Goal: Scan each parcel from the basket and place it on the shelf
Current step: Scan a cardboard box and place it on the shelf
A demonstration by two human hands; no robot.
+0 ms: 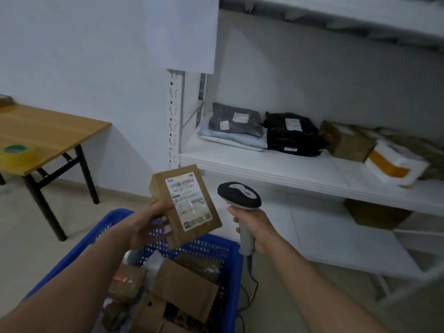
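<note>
Below both hands, the basket (230, 280) holds several more parcels (182, 287). The left hand (146, 227) grips a brown parcel (187, 203), label up, just left of the scanner (240, 195), whose handle the right hand (257, 229) grasps. Beyond them, the shelf (276, 169) carries a few shelved parcels (290, 133), so much likely remains.

Matt cardboard parcel (185, 205), plastic basket (211, 246)

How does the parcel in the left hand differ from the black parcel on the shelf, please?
The held parcel is a brown cardboard box, the black parcel a soft plastic bag. The held parcel is tilted up in the left hand; the black parcel lies on the shelf. Both carry white labels.
</note>
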